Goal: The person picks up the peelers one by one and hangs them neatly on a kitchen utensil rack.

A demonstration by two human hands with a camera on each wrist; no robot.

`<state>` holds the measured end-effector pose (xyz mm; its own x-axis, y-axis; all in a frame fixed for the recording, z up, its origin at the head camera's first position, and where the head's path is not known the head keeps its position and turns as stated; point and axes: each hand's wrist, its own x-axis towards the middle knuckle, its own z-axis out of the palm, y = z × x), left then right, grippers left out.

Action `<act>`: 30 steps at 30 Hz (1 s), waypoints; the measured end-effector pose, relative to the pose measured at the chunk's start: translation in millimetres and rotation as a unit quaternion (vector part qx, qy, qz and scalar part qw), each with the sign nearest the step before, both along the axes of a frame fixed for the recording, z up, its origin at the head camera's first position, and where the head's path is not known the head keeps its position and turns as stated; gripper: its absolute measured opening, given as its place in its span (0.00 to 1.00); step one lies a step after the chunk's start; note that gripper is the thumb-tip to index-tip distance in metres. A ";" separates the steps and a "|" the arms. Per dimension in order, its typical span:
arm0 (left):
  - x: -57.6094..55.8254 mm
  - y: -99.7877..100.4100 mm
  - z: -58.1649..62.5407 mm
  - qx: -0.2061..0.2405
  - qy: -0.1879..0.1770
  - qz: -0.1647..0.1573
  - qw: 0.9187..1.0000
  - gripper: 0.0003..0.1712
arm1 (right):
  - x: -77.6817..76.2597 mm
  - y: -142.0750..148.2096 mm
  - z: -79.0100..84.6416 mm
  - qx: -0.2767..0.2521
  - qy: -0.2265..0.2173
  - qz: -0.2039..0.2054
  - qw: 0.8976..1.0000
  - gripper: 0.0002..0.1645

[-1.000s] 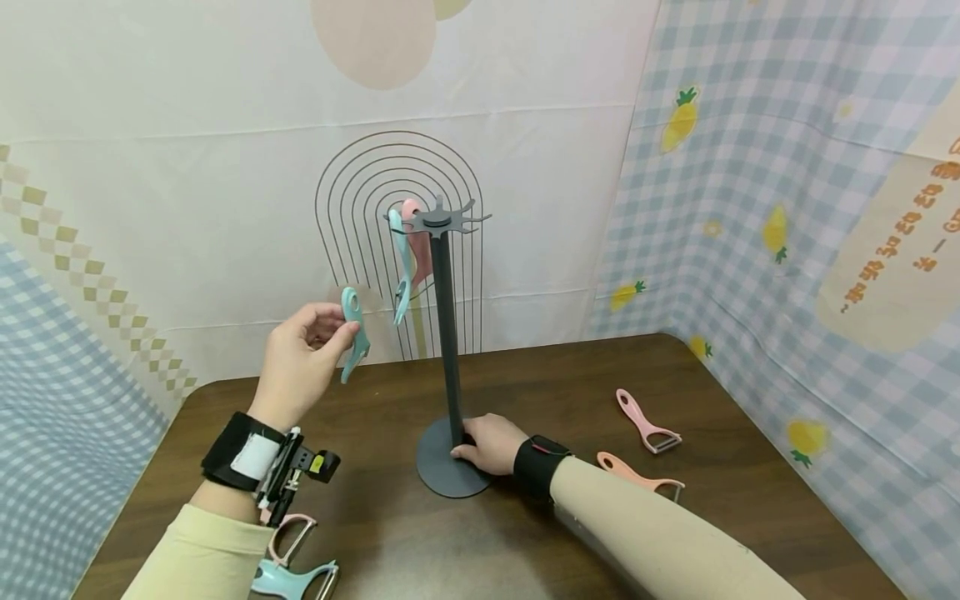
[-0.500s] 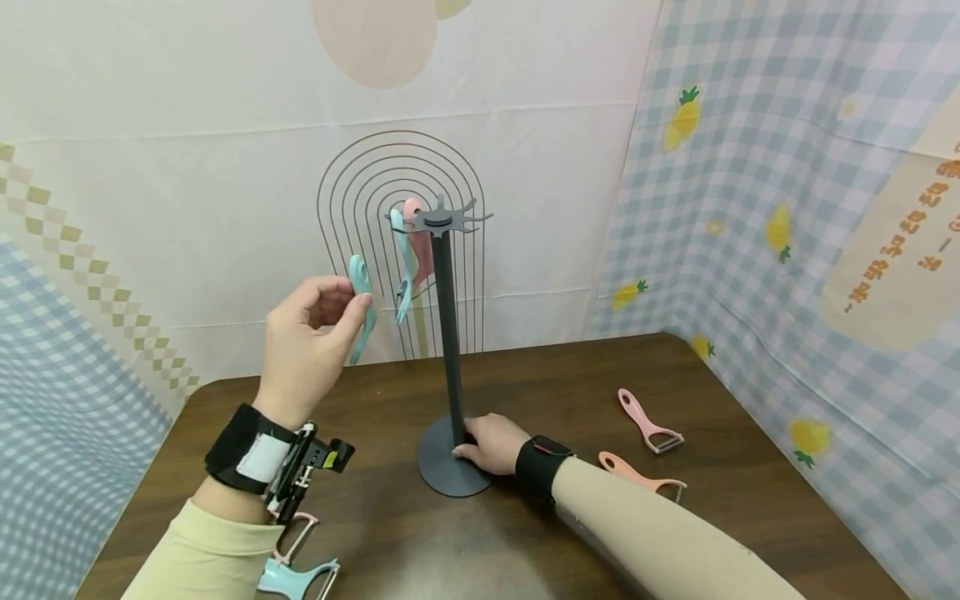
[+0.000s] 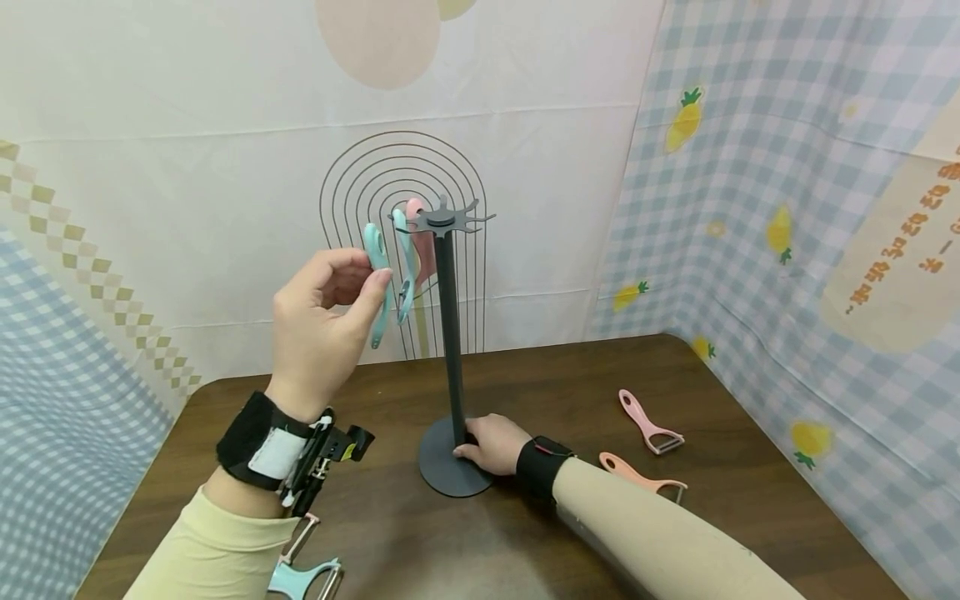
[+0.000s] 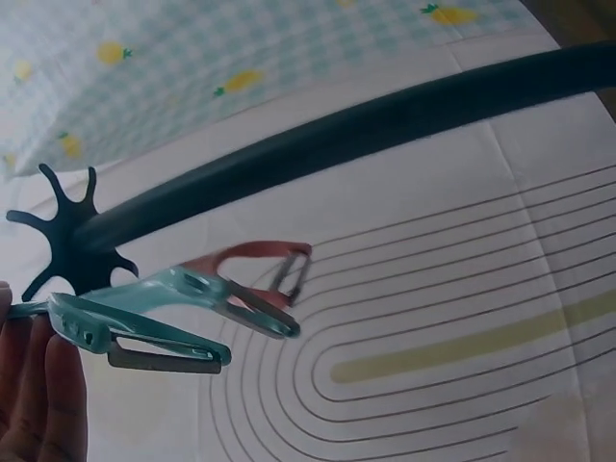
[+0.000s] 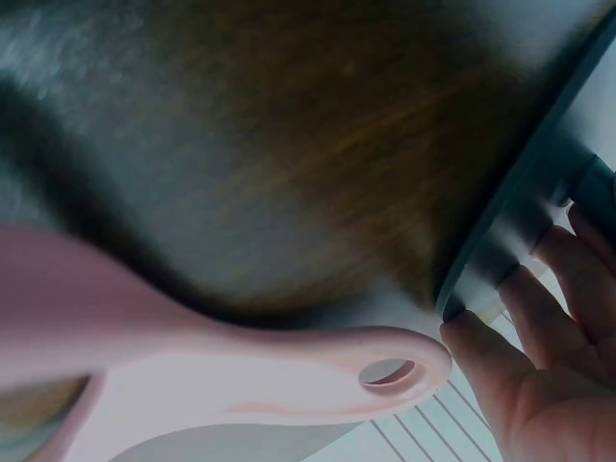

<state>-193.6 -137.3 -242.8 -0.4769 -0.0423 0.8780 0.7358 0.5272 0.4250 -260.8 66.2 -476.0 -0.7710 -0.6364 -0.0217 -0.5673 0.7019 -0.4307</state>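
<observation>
My left hand (image 3: pixel 322 321) pinches a light-blue vegetable peeler (image 3: pixel 373 240) by its handle, thumb in front. The peeler is upright, just left of another light-blue peeler (image 3: pixel 405 287) hanging on the dark grey stand (image 3: pixel 448 333). A pink peeler (image 3: pixel 424 254) hangs behind that one. In the left wrist view the held peeler (image 4: pixel 135 332) overlaps the hanging blue peeler (image 4: pixel 207 289), close beside the hooked top (image 4: pixel 72 231). My right hand (image 3: pixel 495 444) holds the stand at the foot of its pole, fingers (image 5: pixel 553 303) spread over the round base (image 3: pixel 450 471).
On the table (image 3: pixel 540 375), a pink peeler (image 3: pixel 645 421) and an orange peeler (image 3: pixel 633 475) lie at the right. Another blue peeler (image 3: pixel 300 579) and a pink peeler (image 3: pixel 303 533) lie at front left, partly under my left arm. A patterned cloth wall (image 3: pixel 540 275) stands behind.
My left hand has moved up and right with the blue peeler, bringing it beside the hanging blue one. My right hand stays at the stand's base.
</observation>
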 end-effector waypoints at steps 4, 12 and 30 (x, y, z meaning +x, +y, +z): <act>1.0 4.0 3.6 -0.002 0.000 -0.004 1.000 0.12 | 0.7 0.6 1.0 -0.001 -0.003 0.000 1.000 0.23; -3.0 8.4 5.4 -0.015 -0.006 -0.004 1.000 0.12 | 1.6 -0.2 1.7 0.003 -0.007 -0.005 1.000 0.23; -9.5 12.8 8.2 -0.074 0.001 0.025 0.997 0.13 | 0.9 0.5 -0.2 -0.003 -0.005 -0.004 1.000 0.23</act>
